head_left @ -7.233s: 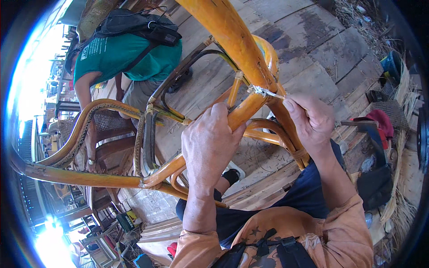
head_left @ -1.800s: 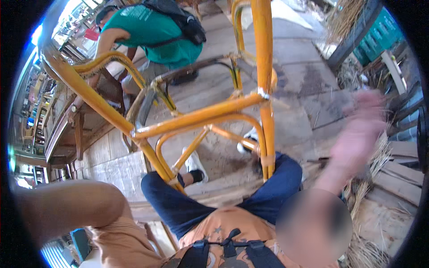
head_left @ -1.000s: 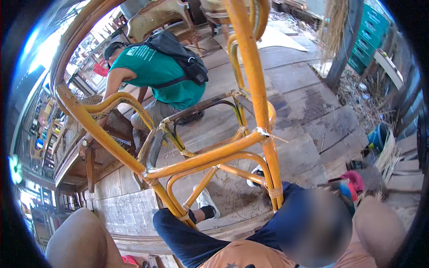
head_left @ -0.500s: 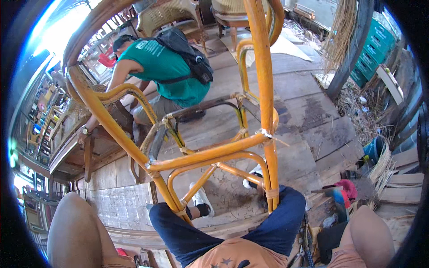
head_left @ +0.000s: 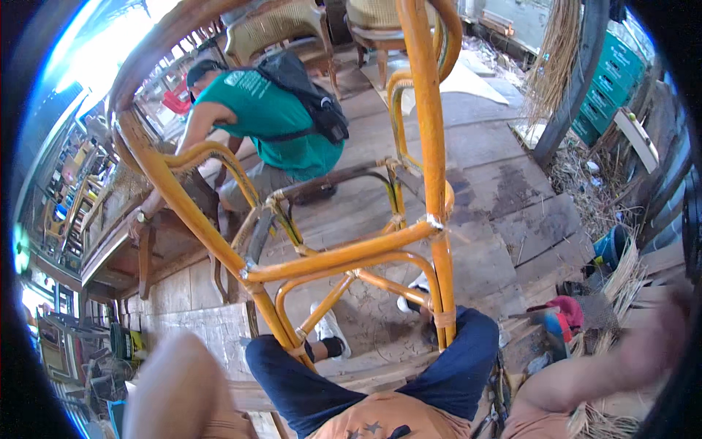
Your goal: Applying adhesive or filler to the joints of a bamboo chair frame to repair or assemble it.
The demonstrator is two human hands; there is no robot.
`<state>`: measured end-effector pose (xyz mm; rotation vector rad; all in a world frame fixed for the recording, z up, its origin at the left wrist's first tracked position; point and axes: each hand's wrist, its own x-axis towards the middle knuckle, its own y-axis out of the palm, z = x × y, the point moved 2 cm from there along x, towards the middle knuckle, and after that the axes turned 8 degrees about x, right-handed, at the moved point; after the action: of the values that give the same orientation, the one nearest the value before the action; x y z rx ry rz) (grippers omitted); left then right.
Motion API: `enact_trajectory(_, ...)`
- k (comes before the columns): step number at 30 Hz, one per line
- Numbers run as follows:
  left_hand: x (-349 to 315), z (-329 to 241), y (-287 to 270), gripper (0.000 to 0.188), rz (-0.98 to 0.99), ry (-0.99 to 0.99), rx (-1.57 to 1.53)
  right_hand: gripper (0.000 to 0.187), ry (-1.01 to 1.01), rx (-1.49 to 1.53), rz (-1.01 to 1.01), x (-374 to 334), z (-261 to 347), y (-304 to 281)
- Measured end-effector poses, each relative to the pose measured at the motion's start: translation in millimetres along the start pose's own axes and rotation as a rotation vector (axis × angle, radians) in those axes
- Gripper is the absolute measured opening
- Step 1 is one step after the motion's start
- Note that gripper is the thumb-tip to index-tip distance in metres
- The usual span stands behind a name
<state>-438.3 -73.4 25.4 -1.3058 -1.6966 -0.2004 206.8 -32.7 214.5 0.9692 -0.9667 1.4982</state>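
A rattan chair frame (head_left: pixel 336 262) stands tilted before me, its legs between my knees. The poles are glossy orange-yellow with bent arms and curved braces. Through its seat ring, which has no panel, the floor shows. Pale binding wraps the joints; at the right one (head_left: pixel 434 222) a loose end sticks out. My left arm (head_left: pixel 179 388) is bent and blurred at the lower left, its hand out of view. My right arm (head_left: pixel 585 380) reaches out to the right rim, smeared by motion, and its hand is lost past the dark edge. Neither arm touches the chair.
A person in a green sleeveless shirt (head_left: pixel 274 124) bends over a wooden furniture frame (head_left: pixel 146 256) at the left. Cane-backed chairs (head_left: pixel 270 33) stand behind. To the right are straw bundles (head_left: pixel 552 66), green crates (head_left: pixel 610 88), a blue bucket (head_left: pixel 610 245) and a pink cloth (head_left: pixel 567 311).
My right arm has swung outward and up to the right rim. The left elbow has moved inward and lower. The chair frame stays almost in place.
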Motion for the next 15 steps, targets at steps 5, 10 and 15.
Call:
enact_trajectory(5,154,-130,292,0.029,0.006,0.032,-0.158,0.028,0.955,-0.486,-0.426,-131,-155,-35)
enact_trajectory(10,182,-162,393,0.032,0.200,0.004,-0.134,0.046,1.388,-0.268,-0.273,-181,-198,-40)
enact_trajectory(15,165,-123,453,0.045,0.611,0.229,0.339,0.049,1.495,0.046,-0.467,-171,-206,-12)
